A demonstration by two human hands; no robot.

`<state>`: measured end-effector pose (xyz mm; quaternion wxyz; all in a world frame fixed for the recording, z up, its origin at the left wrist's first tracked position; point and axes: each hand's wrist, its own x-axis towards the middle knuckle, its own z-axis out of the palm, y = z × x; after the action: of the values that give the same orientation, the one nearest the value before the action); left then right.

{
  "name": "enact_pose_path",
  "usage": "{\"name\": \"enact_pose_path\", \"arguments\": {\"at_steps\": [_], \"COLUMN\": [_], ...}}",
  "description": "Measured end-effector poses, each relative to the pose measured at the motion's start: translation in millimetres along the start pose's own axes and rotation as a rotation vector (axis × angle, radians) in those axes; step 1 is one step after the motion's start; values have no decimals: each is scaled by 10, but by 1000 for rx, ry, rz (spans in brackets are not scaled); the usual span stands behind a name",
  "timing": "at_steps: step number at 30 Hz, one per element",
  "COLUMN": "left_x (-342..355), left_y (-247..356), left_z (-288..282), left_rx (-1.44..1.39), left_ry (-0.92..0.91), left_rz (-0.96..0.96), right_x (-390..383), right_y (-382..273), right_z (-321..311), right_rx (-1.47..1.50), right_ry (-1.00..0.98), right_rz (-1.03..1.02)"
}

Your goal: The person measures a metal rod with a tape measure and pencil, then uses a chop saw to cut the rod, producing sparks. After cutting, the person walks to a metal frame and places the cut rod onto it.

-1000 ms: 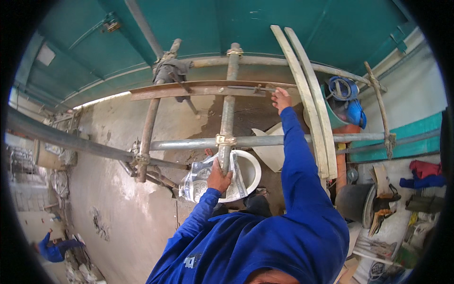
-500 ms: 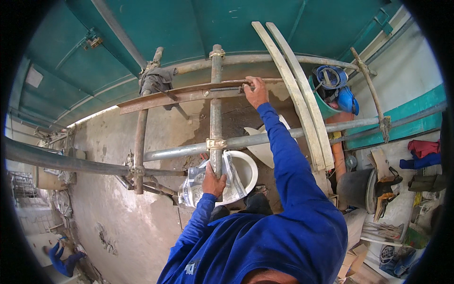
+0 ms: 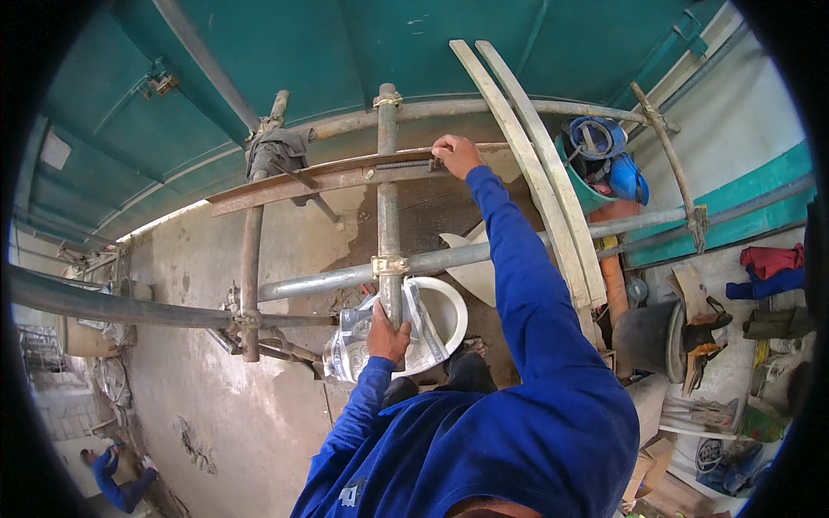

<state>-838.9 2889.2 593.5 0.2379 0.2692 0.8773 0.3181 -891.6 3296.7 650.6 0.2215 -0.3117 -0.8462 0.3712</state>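
Observation:
My left hand [image 3: 388,335] is wrapped round the near end of a grey scaffold pipe [image 3: 389,207], which runs away from me and crosses a horizontal pipe [image 3: 332,281] at a clamp [image 3: 389,266]. Farther out, my right arm reaches forward. The bent fingers of my right hand [image 3: 458,155] close at the right end of a short ribbed steel bar [image 3: 404,164]. That bar lies along a rusty steel angle [image 3: 337,177], which rests across the pipes. A small dark piece shows at the bar's end; my fingers partly hide it.
Two long pale wooden strips [image 3: 546,173] lean across the pipes on the right. Beyond them stands a green bin [image 3: 589,197] with blue helmets [image 3: 627,179]. Below the pipes is a white basin [image 3: 455,315] with a printed plastic bag [image 3: 350,345]. A person [image 3: 112,475] works at lower left.
The fingers of my right hand have curled in closer around the bar's end. My left hand keeps its hold on the pipe. The whole view has shifted slightly.

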Motion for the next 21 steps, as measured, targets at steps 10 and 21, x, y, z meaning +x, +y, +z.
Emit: {"name": "enact_pose_path", "arguments": {"at_steps": [10,21], "left_x": [-14,-7], "left_y": [6,59], "left_z": [-10,-40], "left_rx": [25,-2], "left_ry": [-14,-81], "left_rz": [18,-112], "right_x": [22,-64], "right_y": [-36,-78], "right_z": [25,79], "right_rx": [-107,-169], "right_ry": [-13,59], "right_rz": [-38,-8]}}
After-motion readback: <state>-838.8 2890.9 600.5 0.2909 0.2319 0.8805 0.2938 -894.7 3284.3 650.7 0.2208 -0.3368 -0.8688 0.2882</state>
